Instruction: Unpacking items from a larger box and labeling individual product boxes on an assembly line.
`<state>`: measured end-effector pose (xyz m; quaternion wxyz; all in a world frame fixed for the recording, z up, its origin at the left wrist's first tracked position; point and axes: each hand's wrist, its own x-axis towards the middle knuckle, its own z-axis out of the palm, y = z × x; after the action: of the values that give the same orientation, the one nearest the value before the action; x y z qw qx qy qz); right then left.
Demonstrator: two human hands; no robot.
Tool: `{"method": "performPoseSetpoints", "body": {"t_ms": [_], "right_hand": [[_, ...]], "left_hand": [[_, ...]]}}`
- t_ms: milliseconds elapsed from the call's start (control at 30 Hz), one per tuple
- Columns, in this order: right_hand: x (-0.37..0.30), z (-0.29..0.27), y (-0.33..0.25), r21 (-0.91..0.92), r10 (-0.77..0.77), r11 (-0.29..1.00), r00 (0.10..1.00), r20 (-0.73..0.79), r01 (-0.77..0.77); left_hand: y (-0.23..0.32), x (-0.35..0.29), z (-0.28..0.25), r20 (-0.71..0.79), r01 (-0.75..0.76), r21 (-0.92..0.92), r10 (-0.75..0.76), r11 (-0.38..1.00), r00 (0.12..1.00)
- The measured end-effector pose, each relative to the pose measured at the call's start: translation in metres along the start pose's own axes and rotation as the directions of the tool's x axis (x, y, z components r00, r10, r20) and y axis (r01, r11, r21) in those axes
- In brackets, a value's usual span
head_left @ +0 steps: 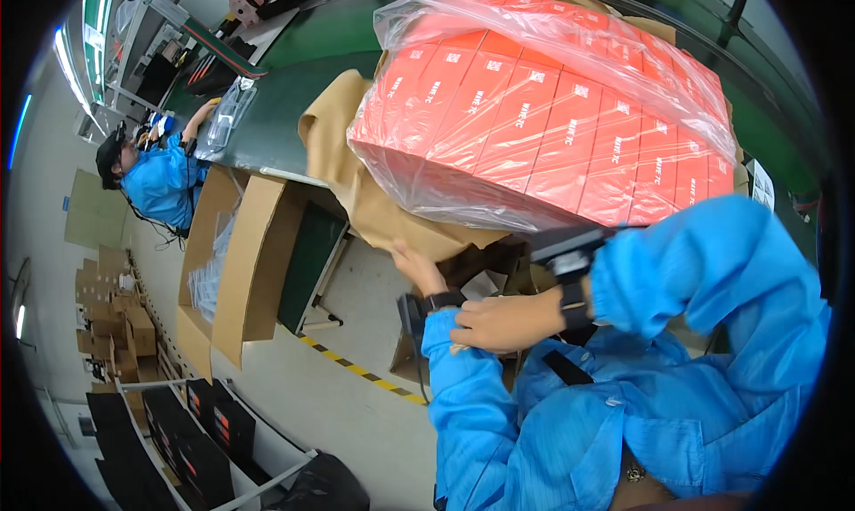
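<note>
A large block of red boxes (534, 128) lies in front of me, wrapped in clear plastic film (419, 186). Crumpled brown wrapping paper (378, 195) sticks out from beneath it on the near left. At the paper's lower edge is my left hand (420, 270), its fingers closed on that edge. My right hand (509, 322) crosses over my left forearm, fingers bent and pressed on the blue left sleeve (459, 368) just behind the wrist. A small pale bit shows under those fingers, too small to name. Both wrists carry dark straps with black devices.
Boxes and paper rest on a green-topped workbench (312, 57). An open carton (258, 253) with clear plastic pieces stands to the left. Beyond it a person in blue (160, 190) handles clear packaging on the bench. Stacked cartons (134, 328) and a rack with black boxes (187, 440) lie further left.
</note>
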<state>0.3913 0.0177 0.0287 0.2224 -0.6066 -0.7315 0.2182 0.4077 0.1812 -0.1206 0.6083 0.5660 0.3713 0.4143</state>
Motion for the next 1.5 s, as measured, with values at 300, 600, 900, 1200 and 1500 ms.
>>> {"method": "performPoseSetpoints", "body": {"t_ms": [300,600,900,1200,1500], "right_hand": [[-0.037,0.075,0.05,-0.592,0.264,0.732,0.942,-0.207,-0.336],[-0.116,-0.041,-0.071,-0.447,0.377,0.665,0.786,-0.49,-0.598],[-0.161,-0.034,-0.082,0.177,0.297,0.952,0.9,-0.319,-0.251],[-0.211,-0.116,-0.075,0.211,0.769,0.546,0.385,-0.511,-0.811],[-0.298,-0.082,-0.059,0.141,0.712,0.406,0.215,-0.669,-0.903]], "left_hand": [[-0.063,-0.005,-0.069,0.217,0.38,0.257,-0.437,0.888,0.873],[0.124,-0.097,0.024,0.168,-0.521,0.239,0.494,0.819,0.853],[0.173,-0.085,0.017,0.804,0.647,-0.386,-0.104,0.658,0.586],[0.275,-0.015,0.138,0.854,-0.361,-0.188,0.334,0.913,0.399],[0.221,0.013,0.139,0.97,-0.991,-0.128,0.212,0.04,-0.117]]}}
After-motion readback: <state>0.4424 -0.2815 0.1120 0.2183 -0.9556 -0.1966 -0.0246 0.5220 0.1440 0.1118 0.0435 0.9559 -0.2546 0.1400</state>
